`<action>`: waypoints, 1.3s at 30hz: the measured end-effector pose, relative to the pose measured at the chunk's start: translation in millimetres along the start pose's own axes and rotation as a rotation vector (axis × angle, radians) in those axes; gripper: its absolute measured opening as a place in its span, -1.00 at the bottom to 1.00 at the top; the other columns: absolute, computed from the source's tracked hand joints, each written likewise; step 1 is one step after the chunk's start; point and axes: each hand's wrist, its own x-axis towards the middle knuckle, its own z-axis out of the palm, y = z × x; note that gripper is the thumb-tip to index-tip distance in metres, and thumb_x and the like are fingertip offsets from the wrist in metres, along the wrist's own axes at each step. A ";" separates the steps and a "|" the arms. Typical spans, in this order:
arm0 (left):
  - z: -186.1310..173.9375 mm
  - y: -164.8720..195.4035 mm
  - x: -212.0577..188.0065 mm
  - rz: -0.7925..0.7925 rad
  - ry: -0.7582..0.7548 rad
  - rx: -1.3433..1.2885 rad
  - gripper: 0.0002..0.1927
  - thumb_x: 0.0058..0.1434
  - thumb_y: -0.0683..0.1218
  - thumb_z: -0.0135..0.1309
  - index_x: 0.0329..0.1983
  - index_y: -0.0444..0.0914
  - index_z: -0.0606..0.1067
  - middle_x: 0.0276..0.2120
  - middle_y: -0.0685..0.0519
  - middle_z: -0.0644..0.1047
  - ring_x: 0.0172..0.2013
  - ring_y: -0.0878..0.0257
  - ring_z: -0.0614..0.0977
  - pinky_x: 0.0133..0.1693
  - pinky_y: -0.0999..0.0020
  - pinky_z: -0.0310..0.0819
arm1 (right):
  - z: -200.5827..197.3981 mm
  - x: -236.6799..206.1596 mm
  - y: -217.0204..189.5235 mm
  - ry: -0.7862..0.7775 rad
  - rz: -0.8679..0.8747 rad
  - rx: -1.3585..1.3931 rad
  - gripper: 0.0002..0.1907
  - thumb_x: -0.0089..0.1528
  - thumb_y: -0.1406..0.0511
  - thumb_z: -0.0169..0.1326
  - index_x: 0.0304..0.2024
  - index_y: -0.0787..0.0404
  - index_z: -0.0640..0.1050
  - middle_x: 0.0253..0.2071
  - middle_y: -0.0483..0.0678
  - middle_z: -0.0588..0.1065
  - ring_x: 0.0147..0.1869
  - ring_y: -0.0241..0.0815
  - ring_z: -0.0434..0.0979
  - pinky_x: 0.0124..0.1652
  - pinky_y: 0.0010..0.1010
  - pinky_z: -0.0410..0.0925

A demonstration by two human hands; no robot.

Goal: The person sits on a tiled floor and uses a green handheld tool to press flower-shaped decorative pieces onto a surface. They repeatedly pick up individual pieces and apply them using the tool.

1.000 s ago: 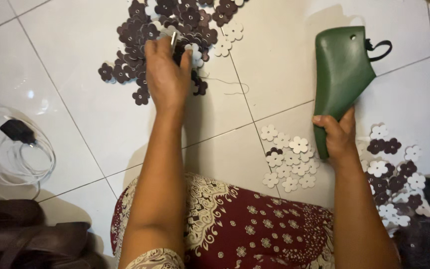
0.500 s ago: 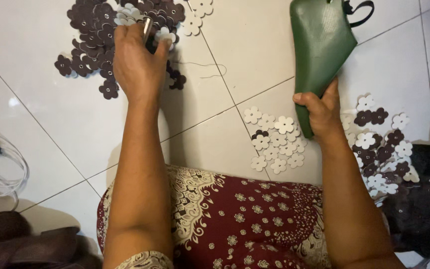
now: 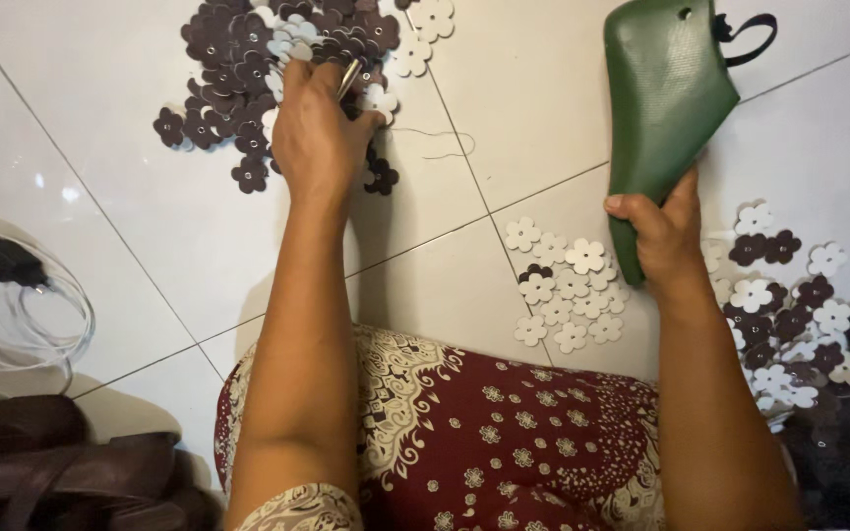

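My left hand (image 3: pixel 315 133) reaches into a heap of dark brown and white flower-shaped cut-outs (image 3: pixel 238 59) on the white tiled floor, fingers closed over the pieces with a thin metal needle (image 3: pixel 348 79) sticking up between them. A loose thread (image 3: pixel 435 143) lies just right of it. My right hand (image 3: pixel 663 236) grips the lower end of a green shoe-shaped form (image 3: pixel 661 98) with a black loop at its top, holding it upright above the floor.
A small cluster of white flower pieces (image 3: pixel 563 290) lies below the green form, and a mixed brown-and-white cluster (image 3: pixel 789 305) to its right. A coiled white cable with a black plug (image 3: pixel 12 295) sits at left, dark leather material (image 3: pixel 41 462) bottom left. My patterned red skirt (image 3: pixel 504 442) fills the foreground.
The view has shifted, so everything sits a little differently in frame. My left hand stays in the dark flower heap; my right hand keeps holding the green form.
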 end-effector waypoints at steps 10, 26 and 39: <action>2.4 2.6 1.7 0.016 -0.075 -0.088 -0.54 -0.09 -0.13 0.44 -0.07 -0.10 0.61 -0.09 0.08 0.50 -0.17 0.04 0.61 -0.18 0.10 0.47 | -1.1 2.4 5.8 -0.001 -0.013 0.016 -0.15 0.05 0.28 0.14 0.37 0.34 0.20 0.12 -0.01 0.33 0.16 -0.17 0.34 0.15 -0.41 0.32; 7.9 5.4 2.6 0.035 -0.036 -0.228 -0.72 0.19 -0.05 0.29 -0.05 -0.20 0.60 -0.26 -0.02 0.67 -0.26 0.06 0.70 -0.22 0.14 0.52 | -1.0 1.9 6.9 0.003 0.020 0.018 -0.21 0.06 0.31 0.15 0.32 0.32 0.22 0.04 -0.04 0.36 0.07 -0.21 0.38 0.05 -0.41 0.38; 70.4 71.1 -48.3 -0.089 -0.458 -0.383 -0.65 0.18 0.11 0.20 -0.07 -0.15 0.59 -0.24 0.03 0.70 -0.23 0.12 0.72 -0.16 0.21 0.55 | -3.7 1.9 10.9 -0.013 -0.031 0.036 -0.21 0.06 0.29 0.19 0.31 0.30 0.24 0.06 -0.05 0.37 0.10 -0.21 0.37 0.08 -0.41 0.36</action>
